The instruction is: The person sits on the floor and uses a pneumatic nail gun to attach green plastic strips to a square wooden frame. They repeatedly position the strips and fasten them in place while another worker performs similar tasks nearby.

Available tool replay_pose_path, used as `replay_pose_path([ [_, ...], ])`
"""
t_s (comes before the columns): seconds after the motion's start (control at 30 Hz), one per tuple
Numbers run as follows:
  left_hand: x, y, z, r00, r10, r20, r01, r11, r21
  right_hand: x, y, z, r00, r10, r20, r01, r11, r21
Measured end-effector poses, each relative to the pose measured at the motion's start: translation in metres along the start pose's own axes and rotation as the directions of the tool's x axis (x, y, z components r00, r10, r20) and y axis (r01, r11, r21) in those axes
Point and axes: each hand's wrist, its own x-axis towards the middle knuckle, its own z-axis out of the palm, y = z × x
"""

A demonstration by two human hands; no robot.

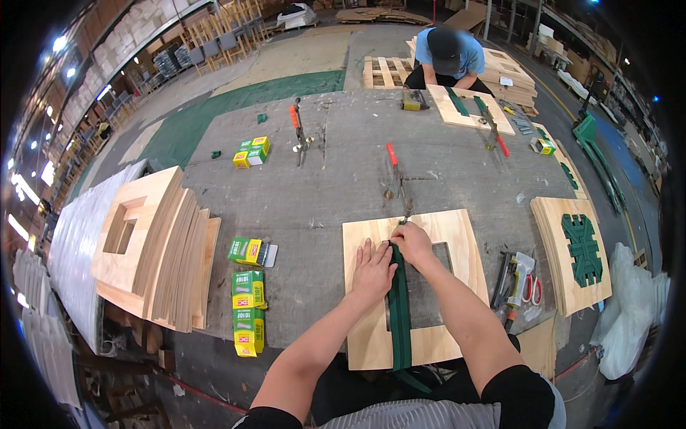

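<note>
A pale wooden panel (pixel 437 344) with a rectangular opening lies on the table in front of me. A dark green webbing strap (pixel 400 322) runs lengthwise over it, its lower end hanging past the near edge. My left hand (pixel 371 270) rests flat on the panel with fingers stretched, the fingertips at the strap's left edge. Around the strap's far end, the fingers of my right hand (pixel 413 244) are pinched, just below a toggle clamp (pixel 395 164) with a red handle. To the panel's right lie a staple gun (pixel 516 275) and red-handled scissors (pixel 533 289).
Cut panels are stacked at left (pixel 146 239); another stack at right carries woven green straps (pixel 582 250). Green-yellow staple boxes (pixel 249 300) line the left side. Across the table, a co-worker (pixel 450 57) bends over another panel (pixel 468 111). More red-handled clamps (pixel 296 125) stand farther off.
</note>
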Motion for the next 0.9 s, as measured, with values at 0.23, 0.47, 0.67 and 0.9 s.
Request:
replay_pose_path([
  [0.23,0.000,0.001,0.009,0.998,-0.059,0.035,0.055,0.992,0.117,0.000,0.003,0.005,1.000,0.016,-0.005,-0.016,0.999,0.041],
  [0.47,-0.001,-0.002,0.005,0.995,-0.091,0.051,0.082,0.985,0.151,-0.026,0.038,-0.051,0.960,0.275,0.054,-0.243,0.721,0.648],
  [0.67,0.002,0.005,0.005,0.994,-0.083,0.068,0.074,0.989,0.128,-0.159,0.153,-0.193,0.693,0.473,-0.543,-0.504,0.857,0.104],
  [0.9,0.001,0.006,0.004,0.994,-0.081,0.076,0.068,0.986,0.152,-0.185,0.185,-0.206,0.636,0.685,-0.355,-0.768,0.603,-0.215],
])
